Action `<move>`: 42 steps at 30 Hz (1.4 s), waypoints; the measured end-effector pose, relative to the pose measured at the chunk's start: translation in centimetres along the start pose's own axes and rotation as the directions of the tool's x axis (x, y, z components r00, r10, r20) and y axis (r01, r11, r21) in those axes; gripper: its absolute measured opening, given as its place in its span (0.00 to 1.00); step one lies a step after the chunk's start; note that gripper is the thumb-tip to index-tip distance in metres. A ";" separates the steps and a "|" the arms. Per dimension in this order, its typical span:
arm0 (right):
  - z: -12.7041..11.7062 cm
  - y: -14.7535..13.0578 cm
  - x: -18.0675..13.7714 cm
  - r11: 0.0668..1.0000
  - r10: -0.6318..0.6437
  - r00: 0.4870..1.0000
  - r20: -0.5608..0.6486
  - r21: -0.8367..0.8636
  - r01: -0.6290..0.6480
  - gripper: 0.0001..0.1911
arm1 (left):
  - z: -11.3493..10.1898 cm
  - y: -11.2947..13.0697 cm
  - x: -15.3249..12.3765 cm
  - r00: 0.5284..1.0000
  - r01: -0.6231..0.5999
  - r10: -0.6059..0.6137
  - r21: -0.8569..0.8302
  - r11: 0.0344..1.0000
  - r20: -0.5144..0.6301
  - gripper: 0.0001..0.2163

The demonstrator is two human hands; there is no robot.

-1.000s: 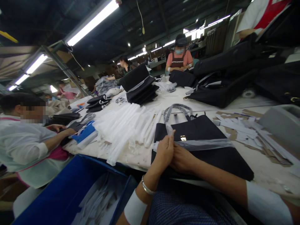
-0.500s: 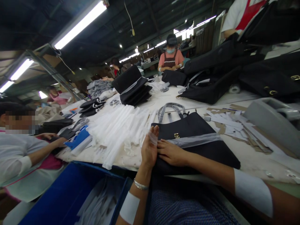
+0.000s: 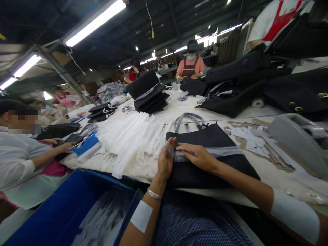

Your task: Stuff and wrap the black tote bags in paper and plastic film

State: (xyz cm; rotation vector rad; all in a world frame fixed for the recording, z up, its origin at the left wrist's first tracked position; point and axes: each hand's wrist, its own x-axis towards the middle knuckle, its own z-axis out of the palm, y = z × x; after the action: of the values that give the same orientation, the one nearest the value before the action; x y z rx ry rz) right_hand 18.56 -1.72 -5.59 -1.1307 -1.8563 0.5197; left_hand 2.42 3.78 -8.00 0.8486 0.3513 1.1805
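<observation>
A black handbag [image 3: 205, 160] lies flat on the white table in front of me, its wrapped grey handles [image 3: 188, 119] pointing away. A clear plastic strip [image 3: 220, 152] runs across the bag's front. My left hand [image 3: 165, 160] pinches the strip's left end at the bag's left edge. My right hand [image 3: 196, 155] lies on the strip just to the right, fingers stretched out and pressing it down.
A heap of white foam sleeves [image 3: 130, 140] lies left of the bag. Paper and card scraps [image 3: 253, 138] and a grey device [image 3: 294, 133] sit to the right. Stacked black bags [image 3: 148, 94] stand further back. A blue bin [image 3: 66, 215] is below left. Other people work around the table.
My right hand has slid up from the bag's lower part onto the strip, covering the gold clasp. My left hand still holds the strip's end.
</observation>
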 end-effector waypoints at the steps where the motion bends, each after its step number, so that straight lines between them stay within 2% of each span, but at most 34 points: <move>1: -0.6 -0.2 -0.7 0.993 -0.038 0.999 0.010 -0.109 0.039 0.18 | 0.0 -0.1 0.0 1.000 -0.001 0.001 0.004 1.000 0.004 0.18; 3: -1.6 -0.4 -2.5 0.943 -0.063 0.996 0.067 -0.323 0.081 0.19 | 0.1 -0.1 0.1 1.000 -0.011 0.011 0.015 1.000 0.005 0.19; 5: -1.8 -0.1 -4.4 0.870 -0.025 0.989 0.145 -0.484 0.093 0.23 | 0.2 -0.2 0.0 1.000 -0.026 0.026 0.034 0.999 0.006 0.19; 8: -0.9 0.4 -6.5 0.796 0.024 0.971 0.239 -0.592 0.126 0.33 | 0.6 -0.2 -0.3 0.997 -0.069 0.065 0.145 0.987 0.030 0.19; 10: 0.2 0.5 -7.0 0.782 0.030 0.964 0.263 -0.607 0.141 0.35 | 1.1 -0.3 -0.6 0.993 -0.112 0.087 0.353 0.929 0.085 0.19; 11: 0.6 0.4 -7.0 0.786 0.030 0.964 0.266 -0.602 0.142 0.36 | 1.4 -0.4 -0.7 0.988 -0.141 0.092 0.483 0.864 0.123 0.19; 13: 1.3 0.2 -6.7 0.810 0.016 0.964 0.265 -0.569 0.143 0.38 | 1.9 -0.8 -0.9 0.975 -0.215 0.101 0.709 0.671 0.200 0.19; 15: 1.6 0.0 -6.5 0.837 -0.011 0.964 0.266 -0.525 0.154 0.38 | 2.1 -1.6 -0.9 0.958 -0.285 0.115 0.835 0.470 0.262 0.19; 17: 1.6 -0.1 -6.4 0.857 -0.044 0.958 0.282 -0.482 0.181 0.33 | 2.1 -2.5 -0.9 0.940 -0.340 0.093 0.895 0.289 0.327 0.19; 20: 1.7 0.0 -6.4 0.869 -0.090 0.950 0.299 -0.442 0.222 0.26 | 1.9 -3.4 -0.8 0.907 -0.420 -0.023 0.906 0.047 0.421 0.20; 23: 1.5 -0.2 -6.5 0.871 -0.166 0.941 0.295 -0.403 0.280 0.18 | 2.0 -3.4 -1.0 0.874 -0.481 -0.116 0.872 -0.087 0.471 0.20; 27: 0.4 -0.7 -7.3 0.868 -0.226 0.949 0.220 -0.397 0.299 0.13 | 2.4 -3.0 -1.3 0.855 -0.517 -0.151 0.842 -0.154 0.497 0.22; 32: -2.8 -0.3 -7.6 0.799 -0.200 0.979 -0.039 -0.585 0.140 0.11 | 2.5 -3.0 -1.8 0.847 -0.530 -0.160 0.827 -0.189 0.506 0.27; 34: -4.0 0.3 -7.0 0.760 -0.175 0.983 -0.047 -0.642 0.105 0.15 | 2.5 -3.0 -1.9 0.849 -0.528 -0.147 0.829 -0.185 0.508 0.27; 37: -4.8 1.4 -5.7 0.739 -0.121 0.993 0.007 -0.667 0.095 0.19 | 2.4 -3.1 -1.9 0.852 -0.523 -0.135 0.835 -0.173 0.506 0.27; 42: -4.7 2.2 -4.2 0.771 0.008 1.000 -0.007 -0.637 -0.011 0.17 | 2.2 -3.3 -1.9 0.848 -0.529 -0.107 0.840 -0.124 0.519 0.28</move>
State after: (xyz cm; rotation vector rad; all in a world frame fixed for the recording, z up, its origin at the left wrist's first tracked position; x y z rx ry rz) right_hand 24.50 -4.66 -6.66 -1.5731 -2.0878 -0.1479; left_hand 5.33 0.80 -9.30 2.6883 0.7801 0.7561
